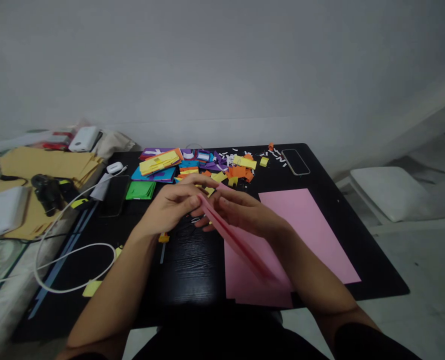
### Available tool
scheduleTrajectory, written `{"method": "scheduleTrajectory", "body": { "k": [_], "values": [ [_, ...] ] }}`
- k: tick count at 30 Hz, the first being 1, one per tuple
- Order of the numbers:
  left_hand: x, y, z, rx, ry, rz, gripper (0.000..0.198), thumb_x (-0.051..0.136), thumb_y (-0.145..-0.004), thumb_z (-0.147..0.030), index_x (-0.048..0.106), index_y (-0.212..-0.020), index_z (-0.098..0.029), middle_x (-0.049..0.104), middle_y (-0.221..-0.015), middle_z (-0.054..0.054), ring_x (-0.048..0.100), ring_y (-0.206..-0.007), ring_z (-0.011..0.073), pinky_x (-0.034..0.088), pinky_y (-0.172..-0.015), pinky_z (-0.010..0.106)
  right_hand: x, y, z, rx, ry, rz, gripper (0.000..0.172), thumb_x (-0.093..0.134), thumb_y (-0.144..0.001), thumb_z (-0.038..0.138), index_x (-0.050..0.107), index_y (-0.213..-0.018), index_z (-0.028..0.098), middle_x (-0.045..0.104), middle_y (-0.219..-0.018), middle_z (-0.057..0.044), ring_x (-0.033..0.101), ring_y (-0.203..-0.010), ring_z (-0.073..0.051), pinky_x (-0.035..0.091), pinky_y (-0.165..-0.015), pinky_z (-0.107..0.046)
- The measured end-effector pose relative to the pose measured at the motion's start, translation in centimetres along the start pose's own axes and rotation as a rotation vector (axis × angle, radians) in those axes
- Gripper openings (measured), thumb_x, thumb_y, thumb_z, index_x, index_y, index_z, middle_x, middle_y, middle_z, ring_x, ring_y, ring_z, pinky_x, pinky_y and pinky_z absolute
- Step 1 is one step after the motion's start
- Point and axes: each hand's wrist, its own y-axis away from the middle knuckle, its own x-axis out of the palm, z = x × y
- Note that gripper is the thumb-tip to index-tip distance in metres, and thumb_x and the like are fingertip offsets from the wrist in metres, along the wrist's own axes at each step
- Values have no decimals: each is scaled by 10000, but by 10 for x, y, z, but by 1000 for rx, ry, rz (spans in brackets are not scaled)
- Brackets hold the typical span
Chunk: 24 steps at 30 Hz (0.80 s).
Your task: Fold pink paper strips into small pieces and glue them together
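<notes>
My left hand [177, 202] pinches the top corner of a pink paper sheet [232, 240] between thumb and fingers. The sheet is raised over the table and seen nearly edge-on, with its lower part blurred; it looks folded or doubled. On its other side, my right hand [245, 210] has its thumb near the top edge, and some fingertips show past the paper. Below lie more pink sheets [260, 296], and another pink sheet [308, 235] is flat to the right. Small loop-like handles under my fingers are partly hidden.
Behind my hands are yellow folded papers [160, 162], green papers [140, 190], orange scraps [239, 172] and white snippets. A phone [296, 162] lies back right, a dark phone [114, 195] left. A white cable [38, 255] loops at left. A white stool [387, 192] stands right.
</notes>
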Motion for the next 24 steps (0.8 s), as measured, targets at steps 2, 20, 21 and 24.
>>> {"method": "scheduleTrajectory", "body": {
  "k": [2, 20, 21, 24],
  "values": [
    [5, 0, 3, 2, 27, 62, 351, 699, -1000, -508, 825, -843, -221, 751, -1291, 140, 716, -1132, 270, 571, -987, 435, 7, -5, -8, 39, -159, 40, 400, 781, -934, 582, 767, -1092, 216, 811, -1099, -75, 804, -980, -202, 650, -929, -375],
    [19, -2, 7, -118, 144, -126, 308, 767, -970, -425, 738, -1219, -247, 739, -1130, 70, 702, -989, 189, 573, -871, 292, 10, -5, -12, -207, -13, -400, 405, 980, -740, 278, 774, -1089, 296, 775, -950, 38, 739, -884, -126, 626, -844, -268],
    [20, -2, 7, -139, 131, -137, 292, 751, -981, -434, 732, -1201, -243, 729, -1087, 58, 686, -916, 169, 565, -807, 270, 12, -5, -11, -240, 25, -439, 382, 977, -744, 300, 774, -1068, 295, 766, -939, 39, 739, -866, -131, 638, -821, -277],
    [23, -1, 5, -192, 62, -124, 297, 701, -1003, -493, 730, -1115, -219, 690, -977, 41, 607, -760, 142, 496, -652, 238, 17, -4, -9, -306, 114, -532, 304, 946, -785, 388, 764, -999, 271, 759, -916, 20, 743, -821, -155, 672, -758, -315]
  ]
}}
